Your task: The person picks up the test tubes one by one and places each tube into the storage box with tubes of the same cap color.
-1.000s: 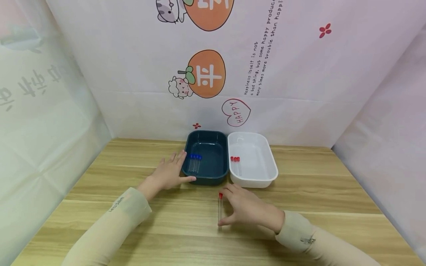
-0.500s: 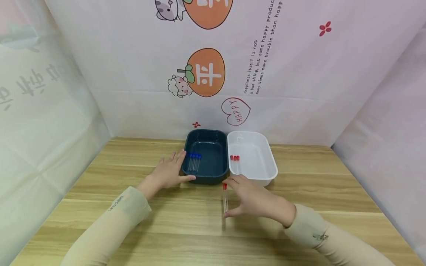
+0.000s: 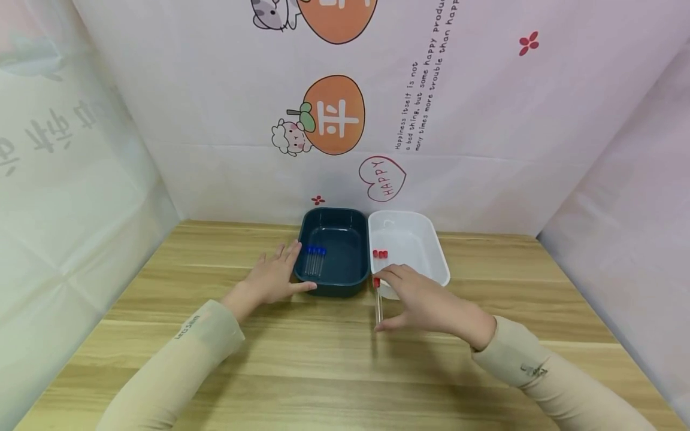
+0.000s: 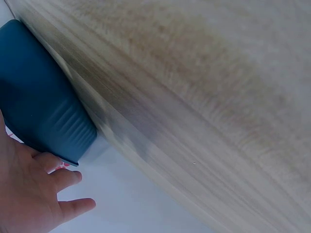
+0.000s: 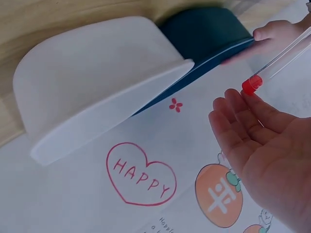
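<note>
My right hand (image 3: 426,298) pinches a clear test tube (image 3: 379,306) lengthwise, fingers at its red cap (image 5: 252,84) and thumb at the other end. It holds the tube just in front of the white tray (image 3: 419,251), partly hiding that tray's front. Inside, along the left side, lie red-capped test tubes (image 3: 380,254). My left hand (image 3: 269,280) rests with spread fingers against the left side and front corner of the dark blue tray (image 3: 347,254). Several blue-capped test tubes (image 3: 315,261) lie side by side at that tray's left.
The two trays stand side by side near the back of the wood-grain table (image 3: 302,365). Behind them hangs a printed white cloth (image 3: 226,108), and more cloth closes off both sides.
My right hand has carried the red-capped test tube forward and to the right, up to the white tray's front. The left hand stays in place on the dark blue tray.
</note>
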The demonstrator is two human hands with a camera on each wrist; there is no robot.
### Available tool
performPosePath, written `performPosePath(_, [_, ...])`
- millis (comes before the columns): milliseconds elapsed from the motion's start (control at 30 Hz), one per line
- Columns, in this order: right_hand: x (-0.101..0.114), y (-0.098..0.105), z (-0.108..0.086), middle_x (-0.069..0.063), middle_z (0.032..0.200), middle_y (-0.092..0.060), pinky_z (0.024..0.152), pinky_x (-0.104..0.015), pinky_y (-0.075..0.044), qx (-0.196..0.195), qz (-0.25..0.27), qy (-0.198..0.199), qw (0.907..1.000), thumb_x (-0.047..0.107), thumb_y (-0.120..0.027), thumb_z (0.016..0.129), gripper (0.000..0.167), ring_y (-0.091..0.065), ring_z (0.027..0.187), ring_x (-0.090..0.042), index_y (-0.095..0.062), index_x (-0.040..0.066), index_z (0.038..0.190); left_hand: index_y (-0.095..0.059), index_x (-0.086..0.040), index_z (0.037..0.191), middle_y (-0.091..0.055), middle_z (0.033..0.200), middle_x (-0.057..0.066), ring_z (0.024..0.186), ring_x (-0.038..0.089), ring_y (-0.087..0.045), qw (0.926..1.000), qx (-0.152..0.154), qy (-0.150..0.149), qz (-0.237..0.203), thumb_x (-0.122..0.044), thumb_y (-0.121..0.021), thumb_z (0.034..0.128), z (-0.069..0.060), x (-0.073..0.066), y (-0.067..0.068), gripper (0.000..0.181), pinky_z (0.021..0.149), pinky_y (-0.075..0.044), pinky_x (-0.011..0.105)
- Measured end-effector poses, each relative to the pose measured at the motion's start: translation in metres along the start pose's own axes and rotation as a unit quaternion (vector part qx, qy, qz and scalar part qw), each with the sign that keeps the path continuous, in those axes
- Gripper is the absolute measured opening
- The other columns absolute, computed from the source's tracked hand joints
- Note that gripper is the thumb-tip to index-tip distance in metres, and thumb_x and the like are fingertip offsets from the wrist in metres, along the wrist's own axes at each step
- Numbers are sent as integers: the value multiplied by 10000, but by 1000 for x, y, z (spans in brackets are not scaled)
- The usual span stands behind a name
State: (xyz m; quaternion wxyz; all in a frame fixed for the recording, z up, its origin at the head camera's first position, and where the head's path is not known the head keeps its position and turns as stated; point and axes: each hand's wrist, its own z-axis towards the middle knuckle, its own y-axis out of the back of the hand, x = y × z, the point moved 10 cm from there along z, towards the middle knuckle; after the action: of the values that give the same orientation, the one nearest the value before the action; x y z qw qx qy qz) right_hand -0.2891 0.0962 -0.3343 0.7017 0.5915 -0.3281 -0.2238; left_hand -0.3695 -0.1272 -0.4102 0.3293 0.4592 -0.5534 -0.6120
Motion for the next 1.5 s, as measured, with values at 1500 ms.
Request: performPosePath(1500, [-119, 27, 15, -249, 1411, -543, 1089, -600, -400, -348, 680, -335, 9965, 309, -922, 776, 855, -498, 1298, -435, -520, -70, 1429, -110, -35, 1647, -107, 1703, 147, 1539, 411, -138, 10000, 3, 52, 67, -767, -521, 917, 0, -2, 1, 1112, 1160, -160, 702])
